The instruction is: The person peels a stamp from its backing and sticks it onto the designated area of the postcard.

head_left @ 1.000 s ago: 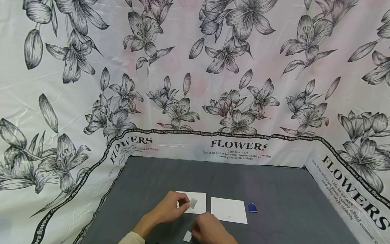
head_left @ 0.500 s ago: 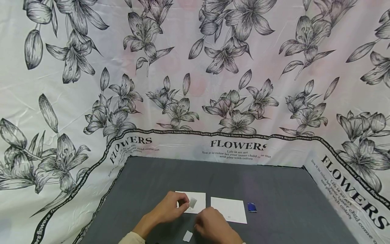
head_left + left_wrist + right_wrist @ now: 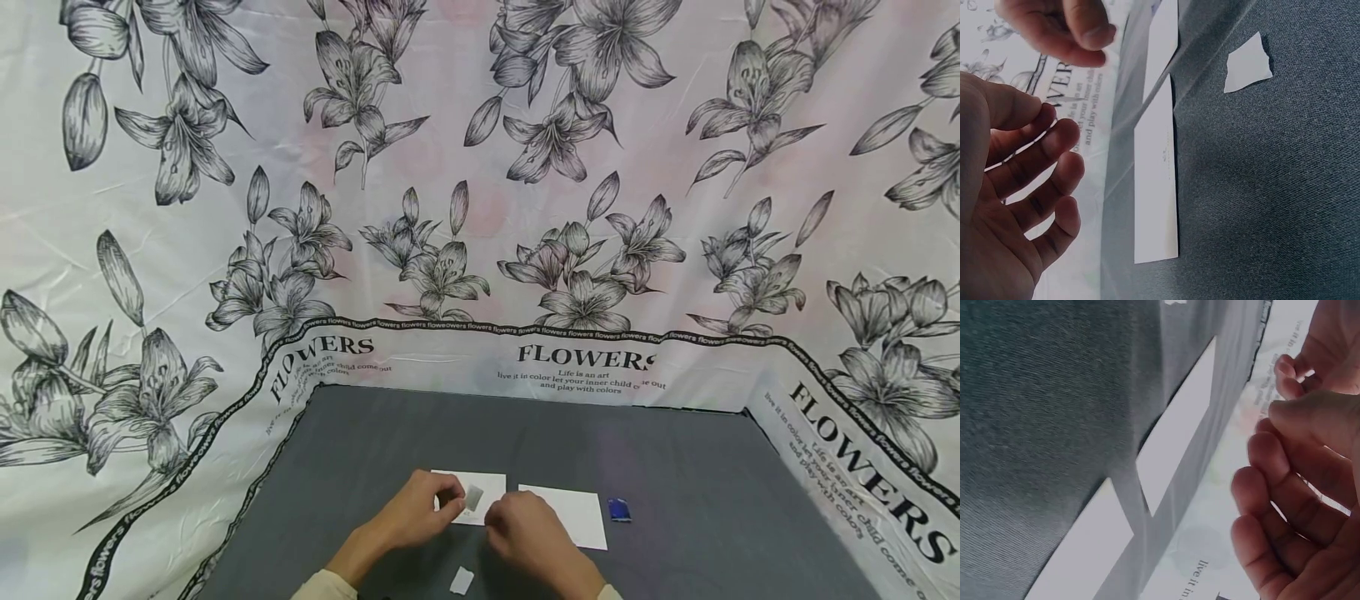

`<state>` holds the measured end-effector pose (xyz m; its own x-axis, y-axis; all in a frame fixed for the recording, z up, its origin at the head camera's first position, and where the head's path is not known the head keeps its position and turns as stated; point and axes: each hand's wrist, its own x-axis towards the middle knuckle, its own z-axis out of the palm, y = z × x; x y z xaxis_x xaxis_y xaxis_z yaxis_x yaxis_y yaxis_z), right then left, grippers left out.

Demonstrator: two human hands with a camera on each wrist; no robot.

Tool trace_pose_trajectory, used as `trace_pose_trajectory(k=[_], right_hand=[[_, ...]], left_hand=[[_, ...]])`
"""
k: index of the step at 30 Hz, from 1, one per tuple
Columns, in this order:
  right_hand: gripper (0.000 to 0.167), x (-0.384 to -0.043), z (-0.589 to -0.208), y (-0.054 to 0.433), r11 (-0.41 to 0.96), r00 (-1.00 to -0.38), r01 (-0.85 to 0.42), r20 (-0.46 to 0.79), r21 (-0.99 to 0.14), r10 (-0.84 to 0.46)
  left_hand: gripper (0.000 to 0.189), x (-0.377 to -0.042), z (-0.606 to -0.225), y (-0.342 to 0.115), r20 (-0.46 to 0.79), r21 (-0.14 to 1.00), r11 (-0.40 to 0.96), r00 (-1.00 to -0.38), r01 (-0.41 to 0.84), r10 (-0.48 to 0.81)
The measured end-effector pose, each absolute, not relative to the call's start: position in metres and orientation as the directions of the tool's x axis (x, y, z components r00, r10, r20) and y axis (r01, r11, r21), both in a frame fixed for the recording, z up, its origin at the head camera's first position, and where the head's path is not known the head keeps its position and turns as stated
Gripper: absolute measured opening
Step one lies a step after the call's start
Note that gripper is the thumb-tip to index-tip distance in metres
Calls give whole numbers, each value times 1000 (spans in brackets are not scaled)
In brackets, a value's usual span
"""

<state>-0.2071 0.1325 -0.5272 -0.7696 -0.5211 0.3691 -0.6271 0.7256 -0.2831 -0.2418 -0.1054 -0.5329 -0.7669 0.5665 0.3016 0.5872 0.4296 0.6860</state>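
Thumb and index finger of my left hand (image 3: 422, 510) pinch a small translucent grey film piece (image 3: 474, 498), which appears as a thin sliver (image 3: 1072, 99) in the left wrist view. It is held above the left white card (image 3: 491, 485). My right hand (image 3: 532, 532) hovers just right of it, in front of the right white card (image 3: 588, 517). In the right wrist view its fingers are loosely bent, thumb near the index finger, and nothing shows between them. A torn white paper scrap (image 3: 462, 581) lies on the table nearer to me.
A small blue packet (image 3: 620, 510) lies right of the right card. The dark grey table (image 3: 697, 492) is bordered at the back and sides by a white flower-printed curtain (image 3: 450, 250).
My right hand has moved away from the white paper scrap, up and slightly right, towards the film piece. The scrap stays on the table. My left hand has kept its place and grip.
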Motion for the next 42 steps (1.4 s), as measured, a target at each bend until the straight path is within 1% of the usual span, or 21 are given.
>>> trace_pose_trajectory(k=[4,11,18,29,34,37,42], right_hand=[[8,-210,-522,129,724,-764,-630,394,-280,-512],[6,-213,-517,126,710,-766,-629,406,-316,-498],[5,-213,-516,124,713,-782,-613,395,-342,-483],[7,-214,-519,122,702,-757,-635,444,-323,-481],[6,-214,-521,121,695,-749,-643,453,-321,-484],[2,-214,-520,120,698,-756,-637,438,-326,-485],[2,-214,-520,120,708,-772,-621,418,-337,-478]], left_hand=[[9,-242,-533,-106,297,689,430,-768,584,567],[9,-242,-532,-103,291,693,418,-758,588,584],[11,-241,-532,-103,289,700,406,-752,588,592],[11,-241,-533,-102,293,709,386,-744,590,600],[11,-241,-534,-102,295,713,376,-740,591,605],[11,-241,-535,-102,301,716,367,-737,593,605],[10,-240,-534,-103,310,719,354,-732,598,607]])
